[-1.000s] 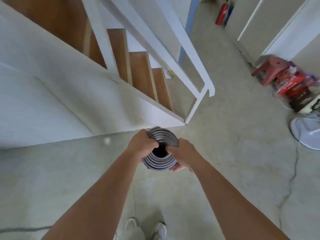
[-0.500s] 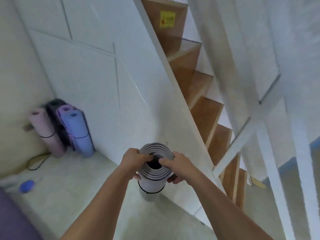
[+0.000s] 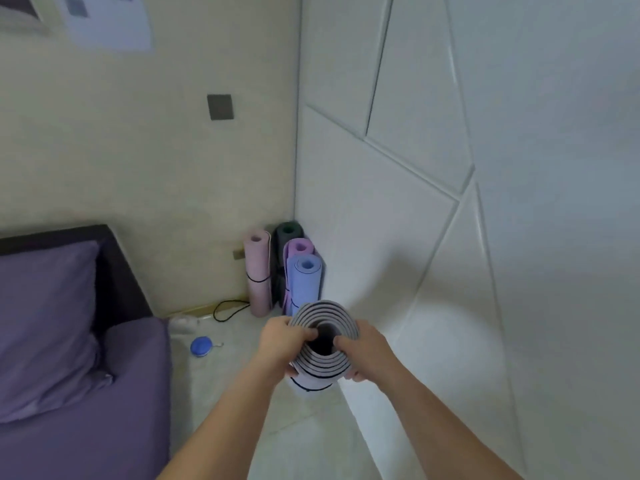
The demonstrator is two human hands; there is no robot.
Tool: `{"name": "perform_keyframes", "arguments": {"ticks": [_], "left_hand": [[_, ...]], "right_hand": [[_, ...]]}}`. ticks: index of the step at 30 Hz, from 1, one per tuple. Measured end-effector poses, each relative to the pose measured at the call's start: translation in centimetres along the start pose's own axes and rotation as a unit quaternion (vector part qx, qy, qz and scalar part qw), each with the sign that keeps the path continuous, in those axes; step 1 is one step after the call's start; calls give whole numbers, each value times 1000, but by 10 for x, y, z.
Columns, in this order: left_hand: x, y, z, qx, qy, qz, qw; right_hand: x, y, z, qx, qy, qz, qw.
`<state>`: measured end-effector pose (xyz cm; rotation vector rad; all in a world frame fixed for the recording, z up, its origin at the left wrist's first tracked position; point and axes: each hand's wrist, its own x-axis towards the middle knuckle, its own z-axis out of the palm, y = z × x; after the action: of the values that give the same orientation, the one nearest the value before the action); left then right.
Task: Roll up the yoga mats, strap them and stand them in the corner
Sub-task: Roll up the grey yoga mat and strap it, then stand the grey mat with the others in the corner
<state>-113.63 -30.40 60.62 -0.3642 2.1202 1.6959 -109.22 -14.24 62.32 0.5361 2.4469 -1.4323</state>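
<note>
Four strapped mats (image 3: 266, 271) are already standing in the corner, and both hands, left hand (image 3: 278, 344) and right hand (image 3: 363, 351), are gripping the top rim of one more strapped rolled mat (image 3: 320, 362), thumbs hooked into its core, so it looks like it's just needing to be stood with them.

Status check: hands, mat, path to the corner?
Left hand and right hand grip rolled mat at its top; upright, strapped. Four mats stand in corner ahead. Blue pouch lies left of path.
</note>
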Motion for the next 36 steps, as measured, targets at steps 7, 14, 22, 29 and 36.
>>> {"name": "perform_keyframes", "arguments": {"ticks": [7, 14, 22, 29, 36], "left_hand": [[117, 4, -39, -86, 93, -32, 991], [286, -12, -90, -138, 116, -80, 980], [506, -19, -137, -105, 76, -114, 985], [664, -30, -146, -40, 16, -143, 989], [782, -34, -129, 38, -28, -179, 983]], "right_hand": [[155, -43, 37, -65, -72, -66, 993], [324, -76, 114, -103, -103, -29, 989], [528, -103, 202, -77, -56, 111, 989], [656, -112, 235, -5, -3, 178, 984], [760, -82, 247, 31, 50, 249, 967]]}}
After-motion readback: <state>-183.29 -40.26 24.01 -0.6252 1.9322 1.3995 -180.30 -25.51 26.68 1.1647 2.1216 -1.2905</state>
